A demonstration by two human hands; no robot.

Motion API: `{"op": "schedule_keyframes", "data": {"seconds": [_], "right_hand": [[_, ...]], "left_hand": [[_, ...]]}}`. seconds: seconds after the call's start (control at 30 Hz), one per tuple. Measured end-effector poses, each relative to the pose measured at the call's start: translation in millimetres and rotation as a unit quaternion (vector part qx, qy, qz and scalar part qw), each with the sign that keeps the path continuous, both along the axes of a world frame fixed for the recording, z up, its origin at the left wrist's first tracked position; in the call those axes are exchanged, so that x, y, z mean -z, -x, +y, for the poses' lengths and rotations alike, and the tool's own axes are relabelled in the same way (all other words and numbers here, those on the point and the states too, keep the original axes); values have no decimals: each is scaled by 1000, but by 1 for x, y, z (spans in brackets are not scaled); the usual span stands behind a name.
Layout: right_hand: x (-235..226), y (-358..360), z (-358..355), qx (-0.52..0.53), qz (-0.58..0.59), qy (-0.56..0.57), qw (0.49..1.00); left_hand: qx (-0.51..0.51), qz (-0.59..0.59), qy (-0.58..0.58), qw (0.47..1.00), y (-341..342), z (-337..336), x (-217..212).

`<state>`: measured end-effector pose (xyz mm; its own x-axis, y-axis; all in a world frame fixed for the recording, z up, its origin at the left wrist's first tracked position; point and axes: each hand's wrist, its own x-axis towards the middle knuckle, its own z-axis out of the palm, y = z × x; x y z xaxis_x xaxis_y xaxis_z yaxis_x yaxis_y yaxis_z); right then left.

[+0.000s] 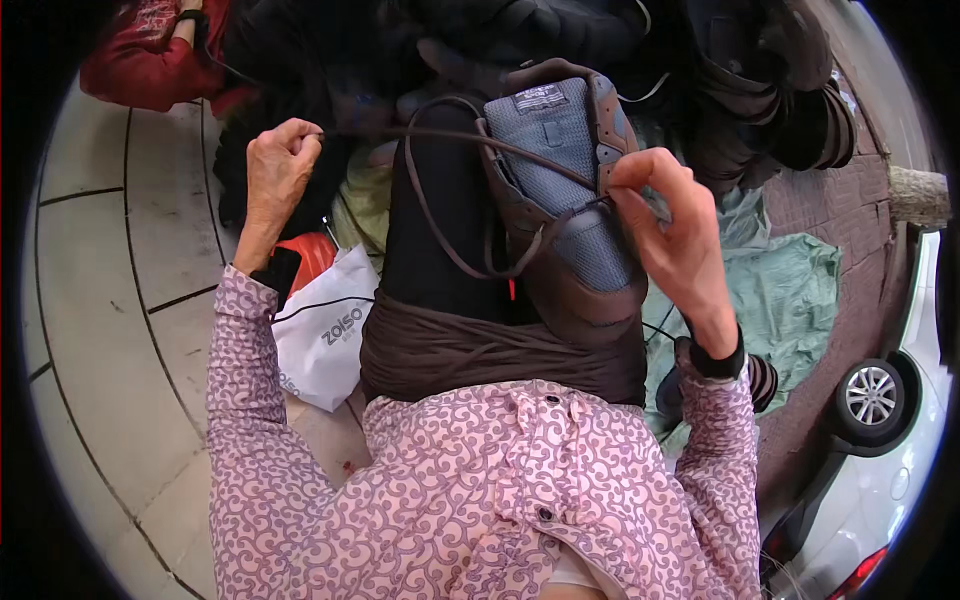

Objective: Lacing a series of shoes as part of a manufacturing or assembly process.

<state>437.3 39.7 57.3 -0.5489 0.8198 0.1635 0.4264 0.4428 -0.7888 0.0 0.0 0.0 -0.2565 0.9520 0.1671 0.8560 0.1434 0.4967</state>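
A brown shoe with a grey-blue mesh tongue point(545, 135) rests on my lap, its toe toward me. A dark brown shoelace point(440, 225) runs through its lower eyelets and loops loosely over my dark trousers. Out to the left, my left hand point(280, 170) is closed in a pinch, with a stretch of the lace drawn tight from it toward the shoe. My right hand point(670, 215) pinches the lace at the eyelets on the shoe's right side. A bundle of brown laces point(500, 340) lies across my lap, below the toe.
Dark shoes point(760, 90) are heaped at the far right, beside green plastic sheeting point(780, 300). A white bag point(325, 340) lies left of my lap on the paving. Someone in a red sleeve point(150, 65) is at the far left. A white car point(900, 420) stands at the right.
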Motion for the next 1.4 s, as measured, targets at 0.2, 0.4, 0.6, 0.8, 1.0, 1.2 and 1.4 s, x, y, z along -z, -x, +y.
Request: {"op": "schedule_keyframes", "data": {"seconds": [0.2, 0.4, 0.6, 0.8, 1.0, 1.2, 1.4], "right_hand": [[27, -12, 53, -86, 197, 390, 895], [48, -20, 78, -157, 234, 466, 839], [44, -21, 75, -143, 240, 470, 837], [44, -15, 61, -108, 245, 438, 858], [54, -12, 45, -28, 306, 411, 858], [62, -11, 44, -45, 352, 412, 839], [67, -10, 42, -44, 352, 396, 847]], "left_hand": [[-21, 48, -27, 998, 39, -14, 10], [-118, 165, 17, 979, 172, -46, 19], [-134, 203, 40, 969, 280, -102, -2], [-141, 213, 69, 964, 273, -107, -22], [-148, 233, 70, 959, 285, -130, -35], [-228, 277, 87, 929, 355, -169, -54], [-242, 344, 157, 894, 377, -151, -89]]}}
